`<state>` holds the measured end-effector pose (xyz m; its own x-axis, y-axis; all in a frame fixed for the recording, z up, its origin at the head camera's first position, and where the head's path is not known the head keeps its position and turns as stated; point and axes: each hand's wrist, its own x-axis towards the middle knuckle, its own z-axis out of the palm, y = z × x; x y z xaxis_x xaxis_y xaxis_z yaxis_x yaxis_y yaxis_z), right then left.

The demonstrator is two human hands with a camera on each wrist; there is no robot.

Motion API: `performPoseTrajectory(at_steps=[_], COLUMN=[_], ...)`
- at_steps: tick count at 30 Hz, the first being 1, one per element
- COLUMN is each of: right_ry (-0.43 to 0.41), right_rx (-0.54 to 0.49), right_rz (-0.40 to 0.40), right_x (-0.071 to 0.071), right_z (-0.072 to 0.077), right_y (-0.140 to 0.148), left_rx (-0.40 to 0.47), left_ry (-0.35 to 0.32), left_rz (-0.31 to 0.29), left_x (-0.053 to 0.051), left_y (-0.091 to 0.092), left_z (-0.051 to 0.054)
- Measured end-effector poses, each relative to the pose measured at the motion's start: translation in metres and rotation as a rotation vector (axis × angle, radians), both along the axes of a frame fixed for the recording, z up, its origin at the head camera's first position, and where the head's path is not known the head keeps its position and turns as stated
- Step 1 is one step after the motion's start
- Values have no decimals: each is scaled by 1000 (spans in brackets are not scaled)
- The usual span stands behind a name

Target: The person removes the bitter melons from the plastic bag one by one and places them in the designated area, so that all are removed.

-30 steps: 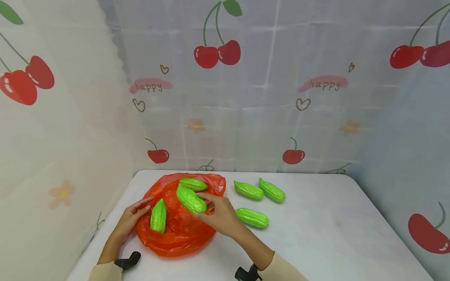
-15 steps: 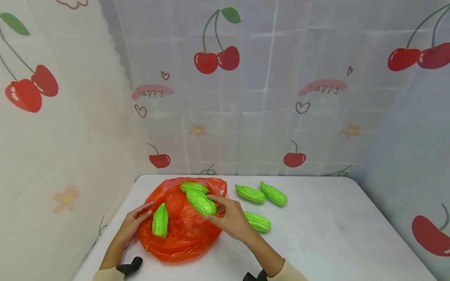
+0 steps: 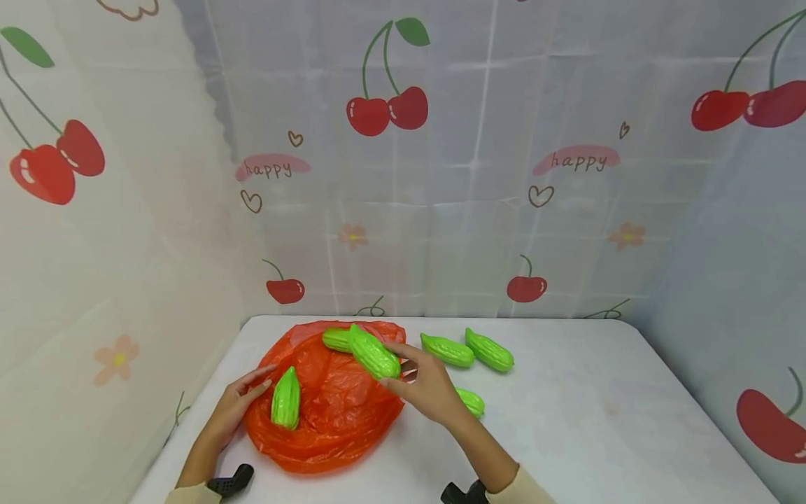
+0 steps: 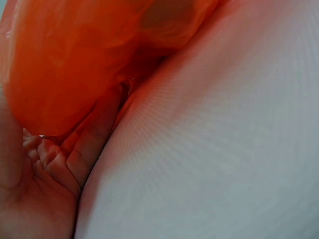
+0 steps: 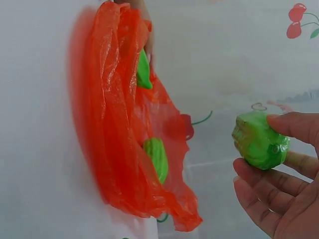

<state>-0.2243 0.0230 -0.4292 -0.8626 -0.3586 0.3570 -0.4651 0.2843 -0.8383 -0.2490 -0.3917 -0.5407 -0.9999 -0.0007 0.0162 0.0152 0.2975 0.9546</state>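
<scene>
My right hand [image 3: 428, 388] pinches a glossy green bitter melon [image 3: 374, 352] between thumb and fingers, over the right part of an open red plastic bag [image 3: 324, 448]. In the right wrist view the held bitter melon [image 5: 261, 142] shows end-on, apart from the bag. Inside the bag, one bitter melon [image 3: 285, 400] stands near the left side and another [image 3: 336, 340] lies at the back, partly covered by the held one. My left hand [image 3: 229, 409] grips the bag's left rim. The left wrist view shows its bent fingers [image 4: 94, 134] against the bag, their tips hidden.
Right of the bag on the white table [image 3: 598, 420], two bitter melons lie side by side at the back, one [image 3: 447, 351] left of the other [image 3: 490, 351]. A third [image 3: 471, 402] is nearer, partly behind my right hand. Cherry-printed curtains [image 3: 441, 210] surround the table.
My right hand has moved right with the bitter melon, from over the bag's middle to over its right part. My left hand keeps its place on the rim. The head view has tilted up slightly.
</scene>
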Motion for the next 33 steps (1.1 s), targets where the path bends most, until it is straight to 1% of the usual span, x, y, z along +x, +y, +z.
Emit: performPoseTrajectory(at_steps=[4,8,11,19,23,26,29,33], right_ry=[0,19,22,-22,-37,-47,-34,-32], right_rx=[2,3,-2,33,13,-6,-18,-19], right_rz=[-10,-26,-35,-76,-83,-81,-81,-100], right_x=[-4,-9,-11,-14,-18,-23,-27,-30], right_z=[2,4,6,5,7,9,12,14], right_y=[7,14,19,32,39,44,51,58], left_rx=[0,15,29,29,36,37,39,40], left_ry=[-8,-5,-6,-42,-38,-33,-32,-38], left_rz=[-7,-10,2,6,10,-4,-4,3], left_x=[0,-1,0,4,3,3,2,1], left_y=[-1,-2,-3,0,1,2,2,1], left_z=[-1,-1,-2,-6,-4,-1,2,2])
